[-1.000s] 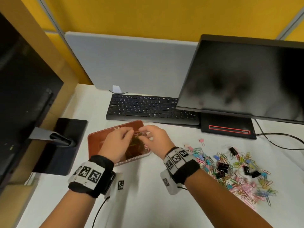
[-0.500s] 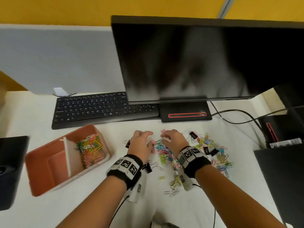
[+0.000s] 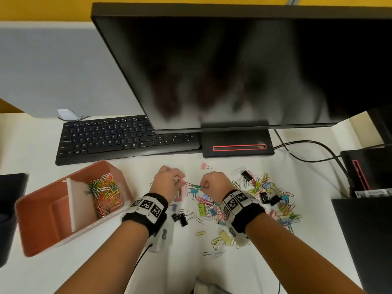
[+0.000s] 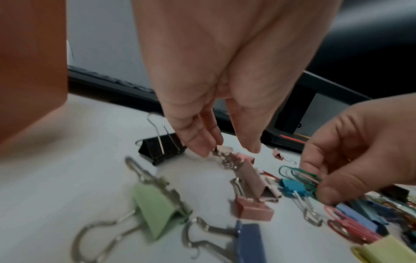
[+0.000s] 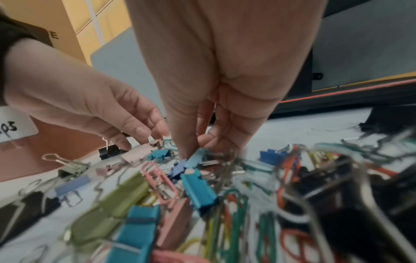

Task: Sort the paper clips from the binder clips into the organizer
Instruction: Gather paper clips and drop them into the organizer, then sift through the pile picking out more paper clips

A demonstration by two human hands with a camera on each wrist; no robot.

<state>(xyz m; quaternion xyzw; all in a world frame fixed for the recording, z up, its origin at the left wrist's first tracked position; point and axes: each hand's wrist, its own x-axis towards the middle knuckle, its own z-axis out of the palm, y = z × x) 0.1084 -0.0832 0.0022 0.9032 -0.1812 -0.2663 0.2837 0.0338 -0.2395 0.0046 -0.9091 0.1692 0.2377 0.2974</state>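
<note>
A person's left hand (image 3: 167, 181) pinched the wire handle of a pale pink metal binder clip (image 4: 252, 176) while the right hand (image 3: 214, 183) held green wire paper clips (image 4: 297, 175) above the white bench (image 3: 265, 270); untangling them gently looked wise before carrying each to the terracotta plastic organizer (image 3: 42, 236), well left of the pile
</note>
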